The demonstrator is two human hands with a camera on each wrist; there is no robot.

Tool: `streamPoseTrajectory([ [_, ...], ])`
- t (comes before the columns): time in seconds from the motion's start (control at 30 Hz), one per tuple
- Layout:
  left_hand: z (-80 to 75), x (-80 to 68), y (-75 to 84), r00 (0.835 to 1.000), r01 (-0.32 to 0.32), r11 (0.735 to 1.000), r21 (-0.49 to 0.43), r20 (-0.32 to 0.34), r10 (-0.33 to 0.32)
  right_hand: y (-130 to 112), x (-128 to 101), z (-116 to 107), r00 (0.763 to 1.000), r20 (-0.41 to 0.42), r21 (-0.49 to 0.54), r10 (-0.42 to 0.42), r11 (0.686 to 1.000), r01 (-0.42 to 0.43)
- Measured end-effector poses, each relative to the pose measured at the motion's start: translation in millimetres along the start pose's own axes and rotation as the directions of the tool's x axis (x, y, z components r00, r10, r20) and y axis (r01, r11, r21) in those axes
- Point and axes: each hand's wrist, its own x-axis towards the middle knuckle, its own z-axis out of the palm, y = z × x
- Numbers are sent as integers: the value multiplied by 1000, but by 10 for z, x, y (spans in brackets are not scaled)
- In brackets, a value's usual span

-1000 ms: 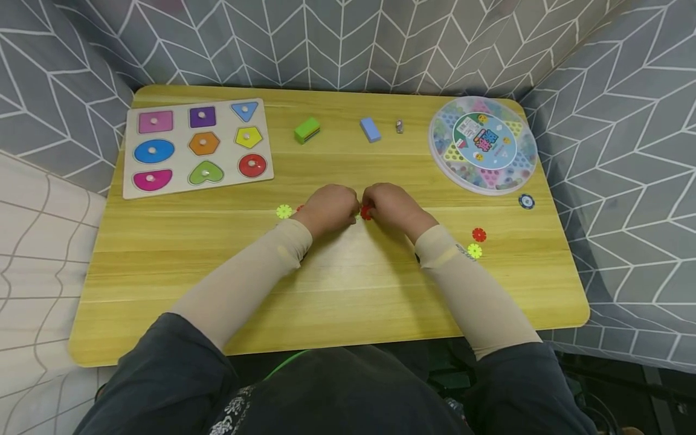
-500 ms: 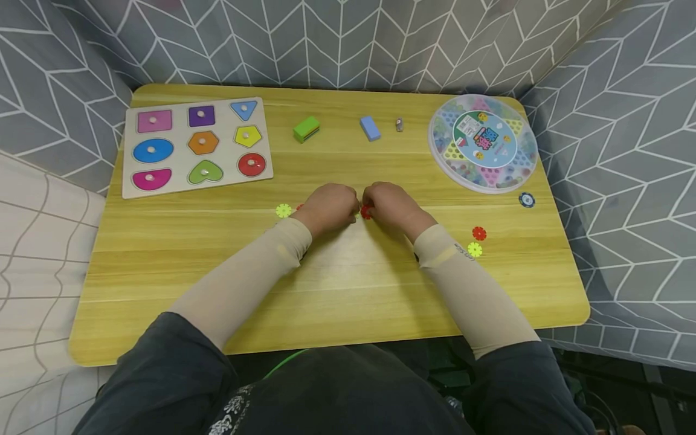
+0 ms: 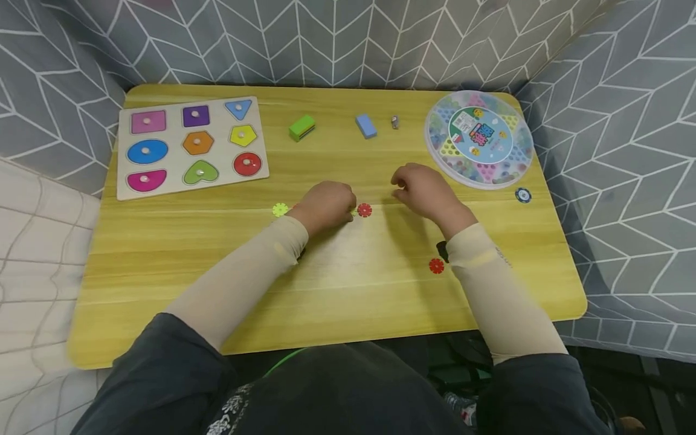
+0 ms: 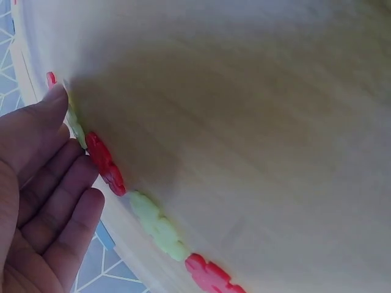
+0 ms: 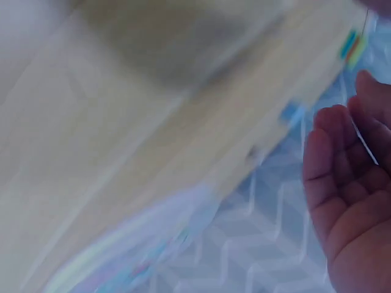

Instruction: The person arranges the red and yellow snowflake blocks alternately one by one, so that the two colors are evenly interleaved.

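A chain of red and yellow-green snowflake discs [image 3: 363, 210] lies at frame centre on the table [image 3: 163, 254]; the left hand [image 3: 326, 206] rests on it, fingers relaxed. The right hand [image 3: 426, 190] hovers right, loosely spread, holding nothing. A round box of discs [image 3: 478, 140] sits upper right, a shape puzzle board [image 3: 191, 145] upper left.

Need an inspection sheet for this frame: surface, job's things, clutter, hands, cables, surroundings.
Surface: yellow wooden table, bare in front.
Job's things: chain of red and green-yellow discs by the left hand; its end red disc exposed.
Clutter: shape puzzle board, green block, blue block, round lidded box, loose yellow disc, loose red disc, dark disc.
Hands: left hand rests at the chain; right hand lifted, open, empty.
Cables: green cord at the table edge.
Surroundings: grey patterned cloth all round.
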Motion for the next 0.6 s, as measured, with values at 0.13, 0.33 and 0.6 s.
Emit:
streamPoseTrajectory([
  [0.13, -31, 5, 11, 999, 25, 999, -22, 26, -24, 396, -277, -190, 993, -5, 20, 115, 993, -115],
  [0.33, -41, 63, 71, 999, 29, 999, -25, 36, -28, 948, -770, -179, 959, 43, 49, 280, 958, -281],
  [0.6, -38, 192, 178, 1000, 1, 1000, -25, 13, -1, 1159, -1208, 181, 955, 96, 73, 281, 955, -288],
])
